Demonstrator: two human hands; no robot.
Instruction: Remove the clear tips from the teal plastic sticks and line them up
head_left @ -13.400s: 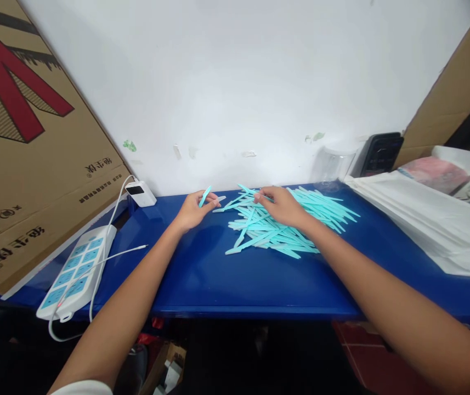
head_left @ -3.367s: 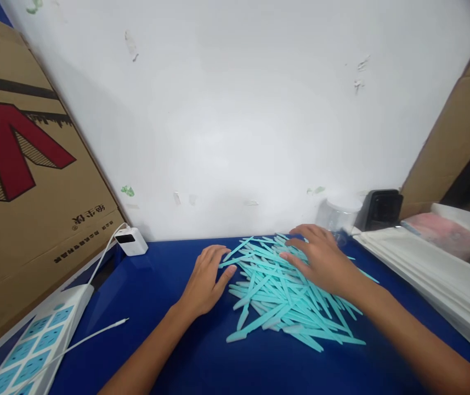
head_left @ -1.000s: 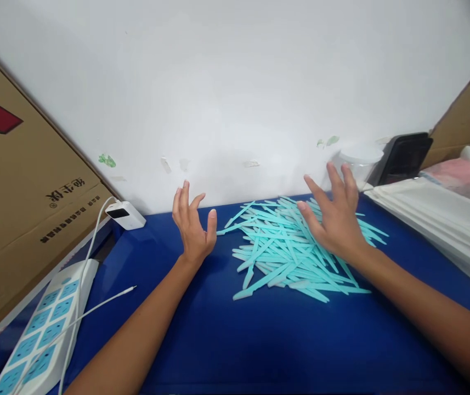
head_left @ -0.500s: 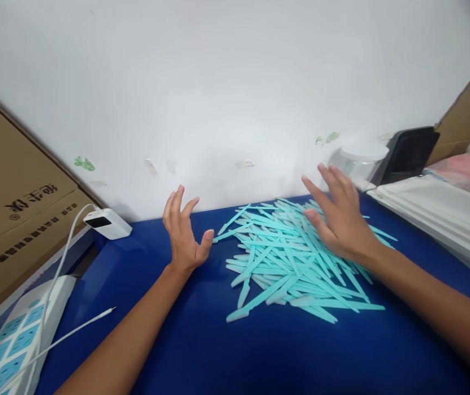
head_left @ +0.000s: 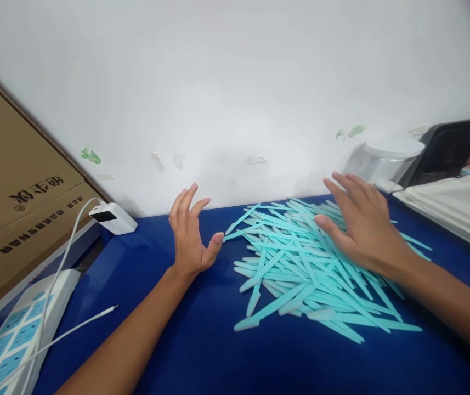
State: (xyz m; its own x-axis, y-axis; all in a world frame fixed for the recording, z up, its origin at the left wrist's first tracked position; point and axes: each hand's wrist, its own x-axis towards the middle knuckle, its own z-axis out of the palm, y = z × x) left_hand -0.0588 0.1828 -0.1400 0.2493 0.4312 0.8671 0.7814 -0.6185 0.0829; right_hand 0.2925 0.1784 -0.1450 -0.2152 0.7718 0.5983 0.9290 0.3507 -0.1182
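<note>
A loose heap of turquoise eyebrow razors (head_left: 300, 263) with pale, translucent blade covers lies on the blue tabletop (head_left: 202, 351), pointing in many directions. My left hand (head_left: 191, 236) is raised at the left of the heap, fingers up and thumb spread, with nothing in it. Its thumb tip is near the ends of the leftmost razors; whether it touches them I cannot tell. Over the right part of the heap hovers my right hand (head_left: 360, 222), fingers stretched out and thumb apart, holding nothing. It hides some razors beneath.
At the left are a white power bank (head_left: 115, 218) with a cable, a power strip (head_left: 24, 329) and a cardboard box (head_left: 24, 197). Along the right stand a clear tub with white lid (head_left: 395, 147), a black flat object (head_left: 444, 148) and stacked white trays (head_left: 448, 206). A white wall (head_left: 226, 99) rises behind.
The view has shifted, so the heap and the right-hand items appear farther right. Both hands keep their spread pose; the right hand appears slightly farther right and lower.
</note>
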